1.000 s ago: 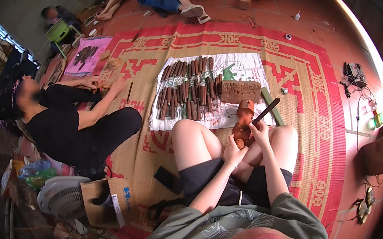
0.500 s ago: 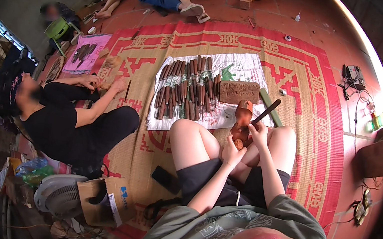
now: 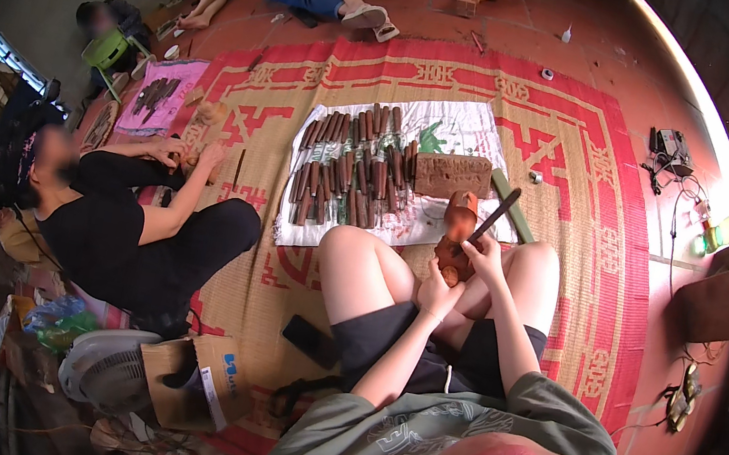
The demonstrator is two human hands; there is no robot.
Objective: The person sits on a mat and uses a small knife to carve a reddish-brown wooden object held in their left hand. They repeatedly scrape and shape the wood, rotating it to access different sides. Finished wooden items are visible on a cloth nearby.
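Between my knees is a reddish-brown carved wooden figure (image 3: 460, 217) with a rounded top, and my left hand (image 3: 437, 296) is closed round its lower end. My right hand (image 3: 486, 260) grips a carving tool with a long dark handle (image 3: 499, 213), which slants up and to the right. Its working tip is hidden at the figure. Just beyond the figure, a brown rectangular block (image 3: 453, 177) rests on a white cloth (image 3: 441, 117). Several rows of dark wooden-handled carving tools (image 3: 350, 172) lie on that cloth, left of the block.
A green bar (image 3: 512, 209) lies right of the block. A co-worker in black (image 3: 110, 219) sits at my left, hands on a light wooden piece. A phone (image 3: 310, 340) and a cardboard box (image 3: 199, 383) are by my left side. Cables and a power unit (image 3: 672, 151) lie at right.
The tool in my right hand has swung a little more upright, its handle end shifting left. My left hand still holds the figure. The whole view has shifted slightly.
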